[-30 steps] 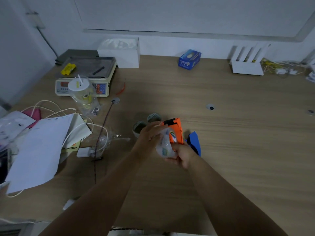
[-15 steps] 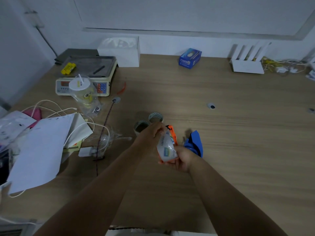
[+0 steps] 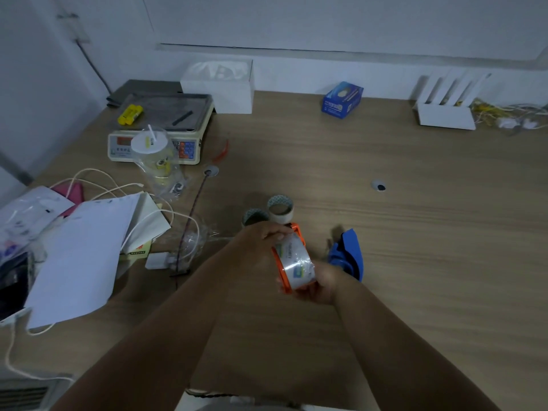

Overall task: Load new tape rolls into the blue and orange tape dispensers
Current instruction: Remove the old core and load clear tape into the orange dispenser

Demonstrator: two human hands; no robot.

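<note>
Above the middle of the wooden table (image 3: pixel 415 232) I hold an orange tape dispenser (image 3: pixel 280 272) with a clear tape roll (image 3: pixel 295 261) seated in it. My right hand (image 3: pixel 318 284) grips the dispenser's lower end from the right. My left hand (image 3: pixel 261 237) pinches the roll's upper edge. The blue tape dispenser (image 3: pixel 348 256) lies on the table just to the right, partly behind my right hand. Two more tape rolls (image 3: pixel 280 207) stand on the table just beyond my left hand, the left one (image 3: pixel 253 216) partly hidden.
A weighing scale (image 3: pixel 160 126), a plastic cup (image 3: pixel 154 155), white cables (image 3: pixel 166 215), papers (image 3: pixel 86 250) and a charger (image 3: pixel 155 260) crowd the left side. A white box (image 3: pixel 219 84), a blue box (image 3: pixel 342 99) and a white stand (image 3: pixel 447 111) line the back wall.
Both hands turned the orange dispenser so its face tipped away and the clear roll now faces me. The pair shifted slightly down. The blue dispenser has not moved.
</note>
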